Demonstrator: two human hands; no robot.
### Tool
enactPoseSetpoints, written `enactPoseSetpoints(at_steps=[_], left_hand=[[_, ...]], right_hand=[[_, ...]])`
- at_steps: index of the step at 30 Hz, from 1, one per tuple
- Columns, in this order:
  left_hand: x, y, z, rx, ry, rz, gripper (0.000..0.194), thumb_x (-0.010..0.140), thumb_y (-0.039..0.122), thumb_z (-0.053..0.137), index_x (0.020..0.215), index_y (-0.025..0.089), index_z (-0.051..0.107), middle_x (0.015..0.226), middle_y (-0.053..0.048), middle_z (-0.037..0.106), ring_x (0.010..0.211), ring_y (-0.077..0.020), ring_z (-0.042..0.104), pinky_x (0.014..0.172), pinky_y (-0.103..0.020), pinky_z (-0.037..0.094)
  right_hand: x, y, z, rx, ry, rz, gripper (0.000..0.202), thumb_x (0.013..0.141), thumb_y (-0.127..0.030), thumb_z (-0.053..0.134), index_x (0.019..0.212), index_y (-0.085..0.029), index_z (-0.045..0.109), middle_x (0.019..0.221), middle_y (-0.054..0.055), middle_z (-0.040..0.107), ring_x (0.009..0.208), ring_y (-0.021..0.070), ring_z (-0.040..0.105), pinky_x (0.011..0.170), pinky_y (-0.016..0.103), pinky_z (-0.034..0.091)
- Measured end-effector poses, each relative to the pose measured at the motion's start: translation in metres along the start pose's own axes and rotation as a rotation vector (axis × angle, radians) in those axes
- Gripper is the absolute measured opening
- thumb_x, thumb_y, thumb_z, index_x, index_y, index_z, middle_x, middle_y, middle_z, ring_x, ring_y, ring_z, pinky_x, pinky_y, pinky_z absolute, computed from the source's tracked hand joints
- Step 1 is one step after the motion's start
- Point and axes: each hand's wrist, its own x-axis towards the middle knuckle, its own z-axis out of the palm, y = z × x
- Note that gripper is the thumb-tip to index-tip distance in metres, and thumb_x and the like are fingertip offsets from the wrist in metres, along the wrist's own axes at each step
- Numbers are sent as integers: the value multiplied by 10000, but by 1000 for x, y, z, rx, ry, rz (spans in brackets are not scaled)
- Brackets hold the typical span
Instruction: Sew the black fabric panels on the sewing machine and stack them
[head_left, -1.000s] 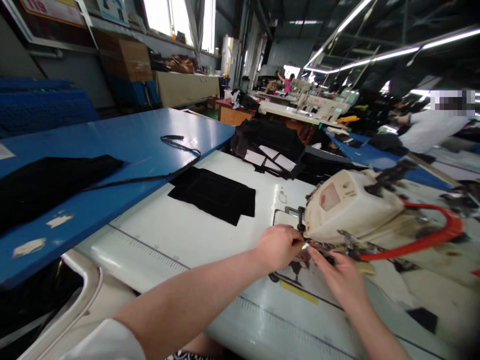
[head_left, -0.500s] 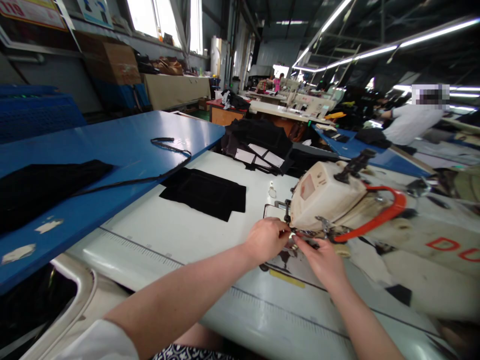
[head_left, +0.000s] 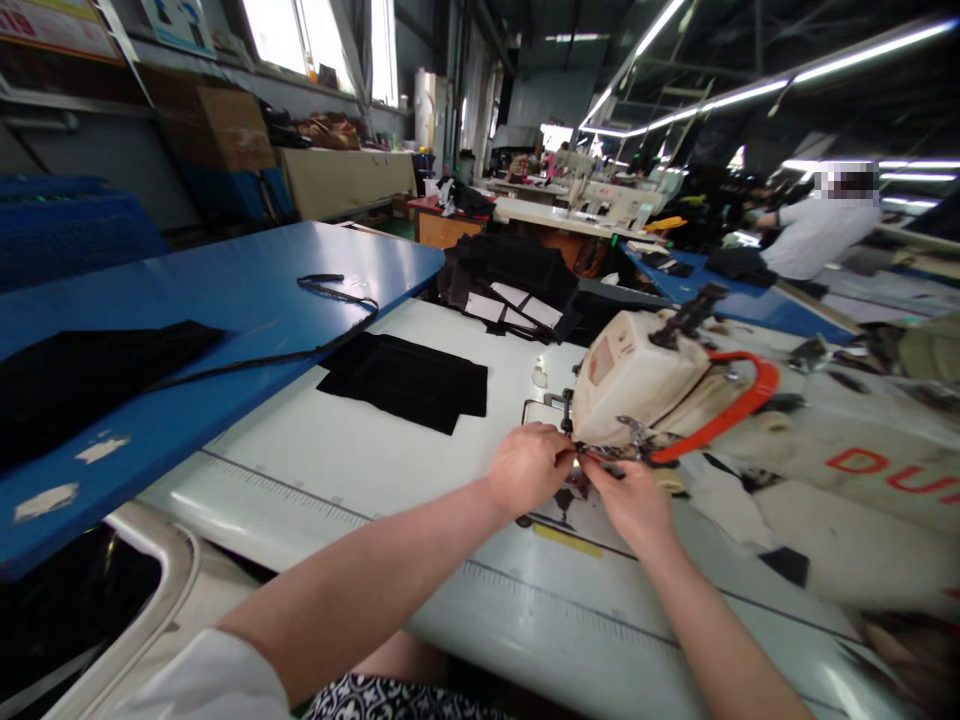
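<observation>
Both my hands meet at the needle area of a white sewing machine [head_left: 622, 375] with an orange lever guard. My left hand [head_left: 529, 462] has its thumb and fingers pinched together beside the needle, on something too small to make out. From the other side, my right hand [head_left: 636, 500] brings its thumb and fingertips close under the machine head; what lies between them is hidden. Left of the hands, a black fabric panel [head_left: 409, 380] lies flat on the pale machine table [head_left: 300, 560]. A ruler scale is printed along the table's front.
A blue table [head_left: 255, 275] adjoins on the left, bearing black cloth [head_left: 97, 375] and a thin black strip [head_left: 285, 355]. Behind the machine table is a pile of dark pieces [head_left: 517, 270] with white patches. A person in white [head_left: 821, 235] stands at the far right.
The view has shifted slightly, so the scene sits a little further left and up. My hands stay together at the needle with nearly the same grip.
</observation>
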Motion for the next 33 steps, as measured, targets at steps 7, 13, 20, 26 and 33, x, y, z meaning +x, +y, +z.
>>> enactPoseSetpoints(at_steps=[7,13,20,26,33], left_hand=[[-3,-2,3,-25,34,4,131,833,178,547,850,182,678,775,-21,647,774,-162,602,727,-239,483],[-5,-6,6,-100,35,-32,138,822,132,546,874,181,664,836,-23,675,807,-158,622,758,-237,492],[-5,-6,4,-185,57,-64,148,822,116,542,870,182,666,868,-17,688,809,-145,632,777,-232,492],[-4,-5,4,-229,81,-88,136,803,108,572,850,176,680,836,-17,681,773,-140,626,747,-221,495],[-3,-6,6,-233,83,-65,125,815,127,586,836,170,702,796,-26,650,738,-132,614,730,-217,493]], right_hand=[[-2,0,0,-32,49,-55,360,674,-521,537,547,-191,604,466,63,594,513,231,572,541,302,397],[-3,1,-1,-17,64,-72,347,676,-511,539,545,-194,591,456,48,576,507,218,554,540,297,400],[-4,1,-3,0,61,-74,322,677,-494,551,614,-192,644,507,47,616,530,224,570,524,292,402],[-5,1,-4,30,78,-70,295,676,-480,565,620,-199,637,560,49,644,589,235,599,571,293,426],[-6,4,-5,57,93,-90,304,689,-491,557,652,-198,628,596,55,649,642,244,605,641,315,439]])
